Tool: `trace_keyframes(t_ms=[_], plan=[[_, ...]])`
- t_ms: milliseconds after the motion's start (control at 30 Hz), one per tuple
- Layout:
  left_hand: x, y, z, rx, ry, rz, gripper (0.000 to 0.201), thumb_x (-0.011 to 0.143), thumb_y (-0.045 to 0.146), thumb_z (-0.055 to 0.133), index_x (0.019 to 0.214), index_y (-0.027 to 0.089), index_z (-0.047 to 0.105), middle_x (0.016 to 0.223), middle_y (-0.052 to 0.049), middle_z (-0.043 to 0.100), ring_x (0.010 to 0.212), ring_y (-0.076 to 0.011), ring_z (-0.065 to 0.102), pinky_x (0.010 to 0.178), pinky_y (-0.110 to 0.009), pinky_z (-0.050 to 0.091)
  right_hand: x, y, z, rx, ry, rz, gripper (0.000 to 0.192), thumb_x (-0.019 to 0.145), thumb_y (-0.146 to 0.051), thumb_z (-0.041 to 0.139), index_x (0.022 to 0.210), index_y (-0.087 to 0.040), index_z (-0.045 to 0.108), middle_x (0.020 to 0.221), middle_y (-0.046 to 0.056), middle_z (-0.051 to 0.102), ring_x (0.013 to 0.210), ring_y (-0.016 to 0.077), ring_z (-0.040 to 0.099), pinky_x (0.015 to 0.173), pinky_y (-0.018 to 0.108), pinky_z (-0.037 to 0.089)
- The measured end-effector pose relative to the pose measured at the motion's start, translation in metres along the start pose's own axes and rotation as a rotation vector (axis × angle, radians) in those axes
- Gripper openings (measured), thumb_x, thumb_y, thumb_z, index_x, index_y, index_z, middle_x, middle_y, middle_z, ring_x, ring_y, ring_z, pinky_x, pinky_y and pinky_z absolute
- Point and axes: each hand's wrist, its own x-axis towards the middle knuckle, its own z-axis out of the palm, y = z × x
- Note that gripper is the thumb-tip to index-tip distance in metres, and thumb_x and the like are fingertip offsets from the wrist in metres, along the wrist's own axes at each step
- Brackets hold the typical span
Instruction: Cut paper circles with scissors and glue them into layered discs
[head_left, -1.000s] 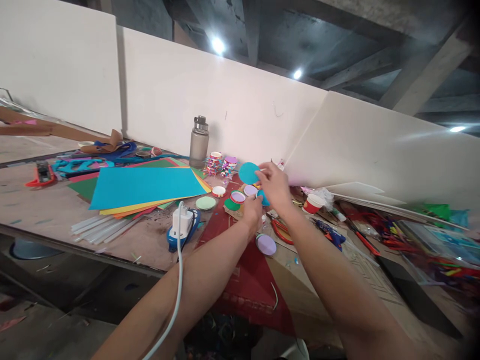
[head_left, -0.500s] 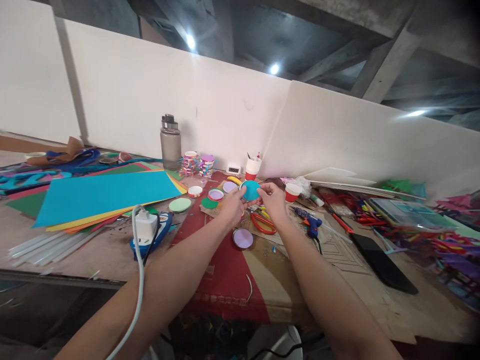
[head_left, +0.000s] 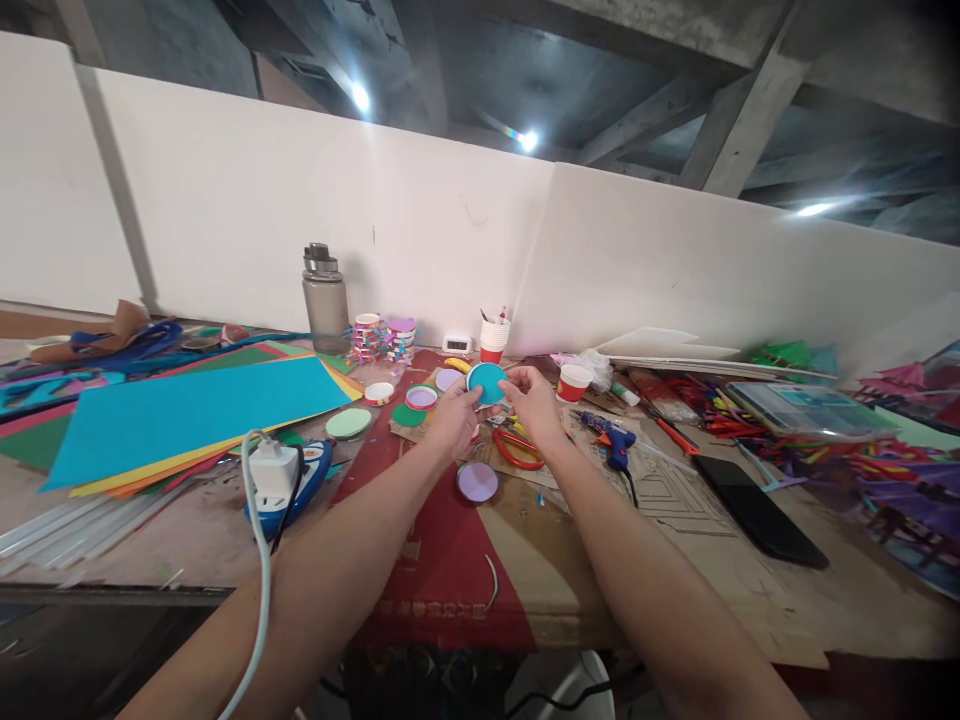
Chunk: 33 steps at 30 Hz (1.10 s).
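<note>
A round blue disc with a pale rim (head_left: 487,383) is held up over the table between my two hands. My left hand (head_left: 456,415) grips its left side, thumb on the face. On the right edge, the fingers of my right hand (head_left: 529,395) pinch it. Below the hands lie orange-handled scissors or pliers (head_left: 517,450), partly hidden, and a lilac disc (head_left: 478,482). To the left of my left hand are a small lilac-topped ring (head_left: 421,398) on a green disc (head_left: 409,415) and a pale green disc (head_left: 348,423).
Coloured paper sheets (head_left: 195,415), a white plug on a blue power strip (head_left: 274,475) and a bottle (head_left: 325,305) stand left. A paper cup (head_left: 574,382), blue glue gun (head_left: 619,445), black phone-like slab (head_left: 757,510) and clear box (head_left: 810,408) lie right. A white cable crosses near my left forearm.
The view has shifted slightly, so the table things sit a little further left. Both hands still hold the blue disc, which now shows more of its pale rim at the left.
</note>
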Motion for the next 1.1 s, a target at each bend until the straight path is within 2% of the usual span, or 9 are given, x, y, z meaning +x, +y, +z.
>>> trace_keyframes(t_ms=[100,300,433,633,833,933,1100], plan=[[0.000,0.001,-0.001,0.005,0.012,-0.015,0.008,0.075,0.009,0.066,0.080,0.014,0.062,0.078,-0.005,0.070,0.081,-0.0173,0.067,0.076,-0.032,0.056,0.000,0.001,0.001,0.023,-0.025,0.024,0.028,0.071,-0.038,0.059,0.090,-0.018,0.057,0.083,0.003,0.062,0.068,0.0152,0.056,0.047,0.025,0.045],[0.001,-0.002,-0.003,0.070,-0.021,-0.005,0.006,0.075,0.013,0.068,0.078,0.013,0.063,0.075,-0.004,0.069,0.076,-0.0161,0.066,0.075,-0.031,0.055,0.001,0.006,0.003,-0.050,0.026,-0.008,0.018,0.073,-0.033,0.058,0.084,-0.019,0.054,0.082,0.003,0.061,0.072,0.0153,0.056,0.060,0.028,0.050],[0.003,-0.001,-0.003,0.052,0.002,-0.026,0.006,0.080,0.018,0.066,0.080,0.014,0.062,0.075,-0.004,0.069,0.069,-0.0134,0.064,0.073,-0.029,0.055,0.001,0.008,0.005,-0.057,0.015,-0.028,0.018,0.074,-0.035,0.056,0.084,-0.020,0.053,0.081,0.001,0.060,0.071,0.0152,0.056,0.062,0.029,0.050],[0.005,0.004,-0.003,-0.022,0.056,-0.108,0.032,0.095,0.044,0.046,0.091,0.017,0.064,0.080,-0.006,0.070,0.066,-0.0152,0.062,0.060,-0.027,0.052,0.000,0.006,0.004,0.071,-0.048,0.052,0.021,0.072,-0.037,0.057,0.083,-0.020,0.053,0.072,-0.002,0.056,0.058,0.0128,0.053,0.049,0.026,0.046],[0.008,0.004,-0.008,-0.020,-0.015,-0.138,0.036,0.092,0.051,0.049,0.090,0.019,0.065,0.080,-0.005,0.068,0.065,-0.0147,0.060,0.051,-0.024,0.047,0.000,0.006,0.006,0.115,-0.081,0.043,0.023,0.071,-0.038,0.059,0.084,-0.020,0.054,0.069,-0.003,0.056,0.056,0.0116,0.053,0.046,0.023,0.043],[0.007,0.003,-0.007,-0.011,-0.035,-0.139,0.037,0.091,0.051,0.050,0.087,0.018,0.065,0.078,-0.005,0.067,0.065,-0.0147,0.060,0.052,-0.025,0.048,0.000,0.009,0.007,0.091,-0.087,0.028,0.023,0.071,-0.037,0.060,0.083,-0.019,0.053,0.072,-0.002,0.058,0.056,0.0114,0.053,0.048,0.024,0.043],[0.005,0.003,-0.004,0.006,-0.109,-0.151,0.041,0.091,0.052,0.050,0.096,0.015,0.067,0.089,-0.009,0.070,0.070,-0.0156,0.062,0.059,-0.027,0.051,-0.001,0.010,0.006,0.028,-0.066,0.005,0.019,0.074,-0.031,0.058,0.088,-0.021,0.051,0.073,-0.003,0.058,0.060,0.0135,0.056,0.058,0.028,0.047]])
